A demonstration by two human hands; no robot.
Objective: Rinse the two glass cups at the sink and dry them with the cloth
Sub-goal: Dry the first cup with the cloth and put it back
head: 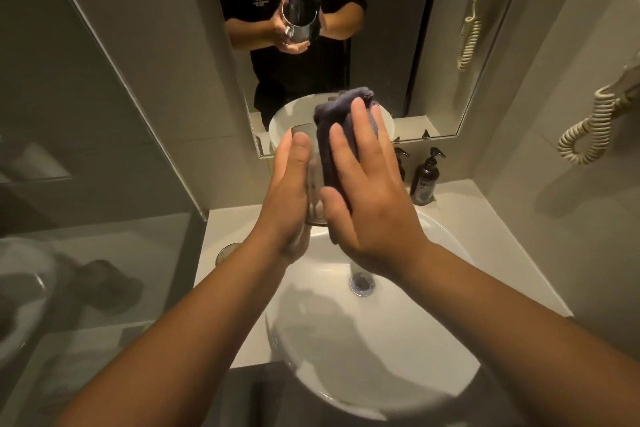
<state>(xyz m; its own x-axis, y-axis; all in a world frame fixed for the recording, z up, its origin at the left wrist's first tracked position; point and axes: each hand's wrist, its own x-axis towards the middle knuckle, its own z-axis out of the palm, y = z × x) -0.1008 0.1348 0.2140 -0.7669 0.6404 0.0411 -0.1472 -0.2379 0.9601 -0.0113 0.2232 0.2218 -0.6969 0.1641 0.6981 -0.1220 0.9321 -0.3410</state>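
A white basin point(381, 340) sits on the pale tabletop point(491, 236) below a wall mirror point(398, 45). Above the basin, the left hand point(289, 198) cups a clear glass cup point(313, 180) from its left side and underneath, fingers curved round it. The right hand point(370, 194) presses a dark grey cloth point(341, 135) against the cup's right side, its fingers lying nearly straight over the fabric. A second glass cup point(227, 251) stands on the tabletop just left of the basin, partly hidden by the left forearm. Two dark pump bottles point(425, 180) stand at the back right.
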